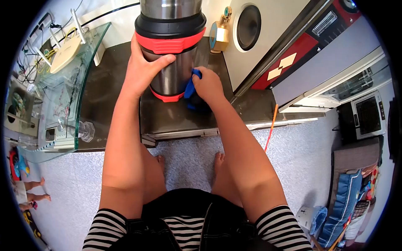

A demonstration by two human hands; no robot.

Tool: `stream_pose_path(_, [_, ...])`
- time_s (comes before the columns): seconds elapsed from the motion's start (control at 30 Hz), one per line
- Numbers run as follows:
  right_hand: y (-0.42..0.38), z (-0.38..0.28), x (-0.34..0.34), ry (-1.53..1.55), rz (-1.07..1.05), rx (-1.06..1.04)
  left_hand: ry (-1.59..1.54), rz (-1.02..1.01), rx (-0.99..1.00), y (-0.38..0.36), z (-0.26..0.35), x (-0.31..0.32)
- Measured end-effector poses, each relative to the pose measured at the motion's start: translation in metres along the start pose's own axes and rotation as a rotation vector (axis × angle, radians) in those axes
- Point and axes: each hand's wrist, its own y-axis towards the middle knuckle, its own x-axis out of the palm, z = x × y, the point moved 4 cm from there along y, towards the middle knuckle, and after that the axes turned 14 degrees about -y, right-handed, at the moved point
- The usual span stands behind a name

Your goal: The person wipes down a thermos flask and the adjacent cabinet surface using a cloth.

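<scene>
A tall steel flask (169, 50) with a black collar and red bands stands lifted or tilted over a dark box-shaped unit (167, 119). My left hand (142, 67) wraps around the flask's left side, thumb across its front. My right hand (207, 83) presses a blue cloth (190, 90) against the flask's lower right side, near its red base ring.
A glass shelf (79, 79) with a white router (67, 52) and cables sits left. A white speaker (251, 27) and a gold bottle (222, 31) stand behind. An orange stick (271, 127) lies right. Grey carpet (293, 154) lies below, my bare feet on it.
</scene>
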Motion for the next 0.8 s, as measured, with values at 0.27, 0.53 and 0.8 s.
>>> stream_pose_path(0.27, [-0.003,-0.046,-0.071,0.482,0.475,-0.113,0.095,0.023,0.044,-0.004,0.005,-0.001])
stream_pose_path(0.53, [0.004,-0.012,-0.014,0.172,0.167,0.016,0.180,0.044,0.061,-0.010,0.011,0.005])
stream_pose_path(0.8, [0.004,-0.016,-0.028,0.037,0.177,-0.089,0.342,0.092,0.089,-0.008,0.012,0.006])
